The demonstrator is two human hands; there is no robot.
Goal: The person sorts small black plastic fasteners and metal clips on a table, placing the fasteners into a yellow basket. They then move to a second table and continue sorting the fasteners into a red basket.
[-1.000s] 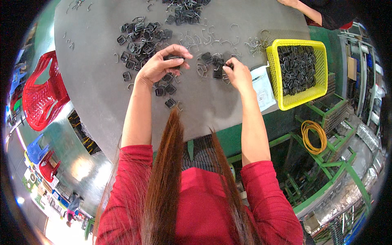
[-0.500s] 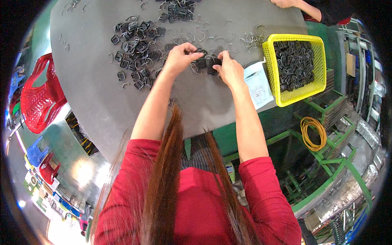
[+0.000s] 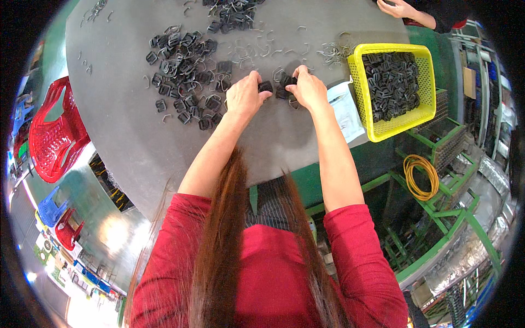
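My left hand (image 3: 245, 97) is closed, pinching a small black plastic buckle (image 3: 266, 87) between thumb and fingers just above the grey tabletop (image 3: 268, 143). To its right, my right hand (image 3: 307, 91) has thumb and fingertips closed on another black buckle (image 3: 286, 80) in a small cluster; its fingers partly cover the pieces. Left of my hands lies a loose pile of black buckles (image 3: 183, 65), with thin bent metal hooks among them. More hooks (image 3: 262, 48) are scattered beyond my hands.
At right a yellow plastic basket (image 3: 376, 131) holds many black buckles. A paper sheet (image 3: 346, 117) with a pen lies beside it. A second buckle heap (image 3: 232, 13) sits at the far side. Another person's hand (image 3: 397, 8) shows at the far right. A red chair (image 3: 46, 136) stands left.
My left hand has come nearer to me and turned, with a buckle now showing in its pinch. My right hand stays close to the small cluster.
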